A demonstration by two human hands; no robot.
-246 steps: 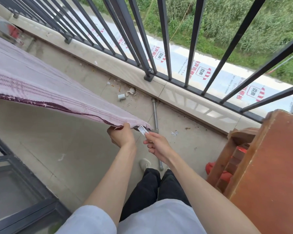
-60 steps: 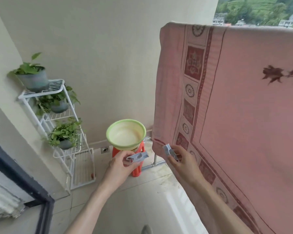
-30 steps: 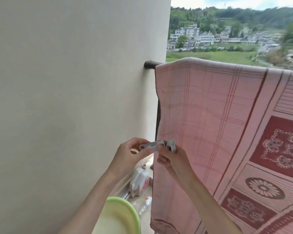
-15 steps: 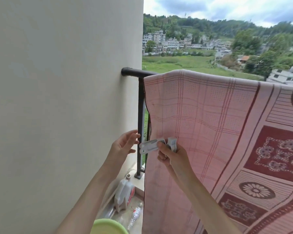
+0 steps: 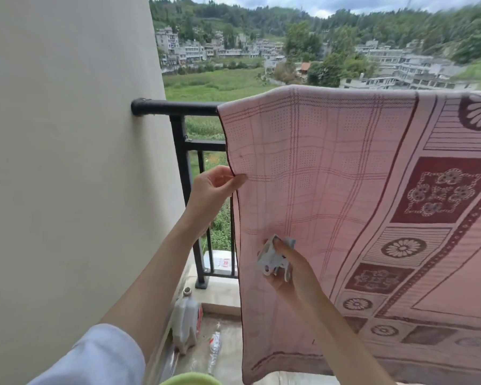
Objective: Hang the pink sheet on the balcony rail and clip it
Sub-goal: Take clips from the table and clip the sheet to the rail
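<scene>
The pink sheet, patterned with dark red flowers and squares, hangs draped over the black balcony rail. My left hand pinches the sheet's left edge a little below the rail. My right hand is lower, in front of the sheet, closed around grey plastic clips. A short bare stretch of rail shows between the wall and the sheet's top corner.
A cream wall stands close on the left. On the floor by the rail post stand a white jug and a lying plastic bottle. The green basin rim shows at the bottom edge.
My left hand let go of the clip and took hold of the sheet's left edge. My right hand, now with both clips, dropped lower in front of the sheet.
</scene>
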